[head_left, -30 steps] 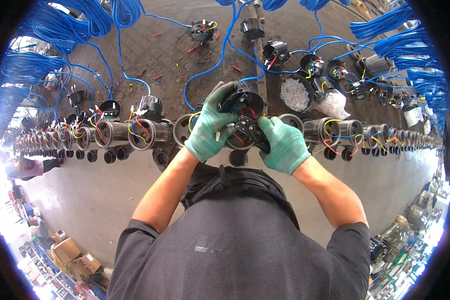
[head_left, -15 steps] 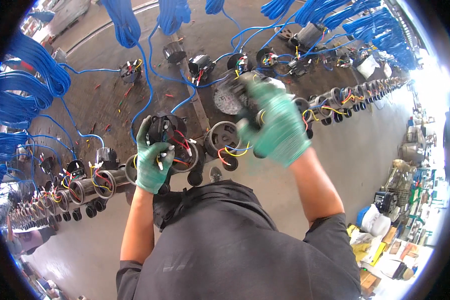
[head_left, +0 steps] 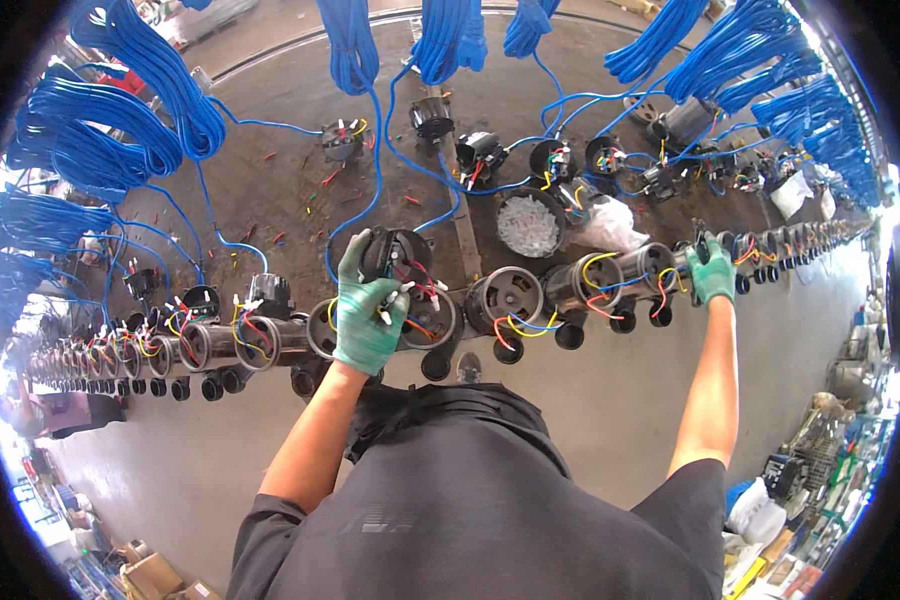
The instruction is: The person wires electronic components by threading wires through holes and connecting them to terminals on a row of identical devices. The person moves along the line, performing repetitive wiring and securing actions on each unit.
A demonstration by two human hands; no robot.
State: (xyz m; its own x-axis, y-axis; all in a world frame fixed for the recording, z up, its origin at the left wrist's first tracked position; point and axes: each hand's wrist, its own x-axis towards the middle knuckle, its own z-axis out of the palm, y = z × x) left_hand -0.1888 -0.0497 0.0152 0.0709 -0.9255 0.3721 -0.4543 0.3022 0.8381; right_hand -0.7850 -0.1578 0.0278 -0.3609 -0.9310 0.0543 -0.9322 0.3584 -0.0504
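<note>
My left hand (head_left: 370,318), in a green glove, grips a black round wiring box (head_left: 398,254). Red wires with white connectors (head_left: 428,288) hang from the box, near the fingers. Just behind it is the open end of a grey metal pump body (head_left: 444,312). Out to the right, my gloved right hand (head_left: 711,270) reaches over the row of pump bodies. Its fingers are closed around a small dark object (head_left: 699,234) whose kind I cannot make out.
A black bowl (head_left: 505,240) of small clear pieces and a white plastic bag (head_left: 611,226) lie on the dark table (head_left: 300,235). Coiled blue cables (head_left: 350,48) hang along its far side, joined to several black boxes (head_left: 345,138). Pump bodies (head_left: 504,298) line the near edge.
My right hand has swung out to the right, away from the bowl, carrying a dark object. The left hand keeps its hold on the wiring box. The view has shifted.
</note>
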